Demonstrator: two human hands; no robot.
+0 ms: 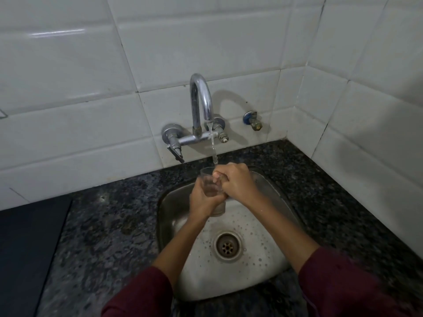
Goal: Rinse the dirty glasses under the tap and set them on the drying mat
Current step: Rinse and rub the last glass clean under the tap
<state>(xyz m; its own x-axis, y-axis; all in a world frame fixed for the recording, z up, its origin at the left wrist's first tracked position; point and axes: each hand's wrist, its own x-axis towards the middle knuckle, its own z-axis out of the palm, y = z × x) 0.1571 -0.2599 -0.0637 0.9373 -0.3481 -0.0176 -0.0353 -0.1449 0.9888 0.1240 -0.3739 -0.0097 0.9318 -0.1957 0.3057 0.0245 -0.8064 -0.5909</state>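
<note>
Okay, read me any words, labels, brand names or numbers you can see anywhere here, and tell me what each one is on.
None can be read. The glass, tap, sink, wall tiles, granite counter and dark mat show no print, label or number.

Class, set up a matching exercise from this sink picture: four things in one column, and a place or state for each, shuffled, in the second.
1. tap
2. glass
3. drain
4. mat

A. on the counter, far left
B. held in both hands
C. running
D. in the sink floor

Pairs: 1-C, 2-B, 3-D, 4-A
</note>
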